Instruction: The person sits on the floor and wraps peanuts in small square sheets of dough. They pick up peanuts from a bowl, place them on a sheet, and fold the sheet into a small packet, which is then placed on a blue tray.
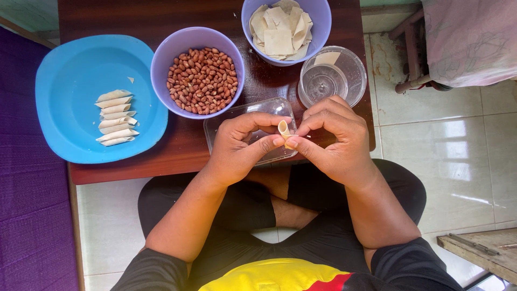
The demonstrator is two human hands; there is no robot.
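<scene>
My left hand (242, 143) and my right hand (334, 137) meet over a clear plastic tray (237, 118), both pinching a small pale dough wrapper (284, 129) that is curled into a roll. A purple bowl of peanuts (202, 81) stands just beyond my left hand. Another purple bowl (318, 16) holding flat square wrappers (280, 32) sits at the far edge. On a blue plate (70, 70) at the left lie several finished rolls (114, 118) in a column.
A clear glass bowl (334, 78) with a little water stands beyond my right hand. All rest on a low dark wooden table (161, 156). I sit cross-legged on a tiled floor (458, 145). Purple fabric (27, 215) runs along the left.
</scene>
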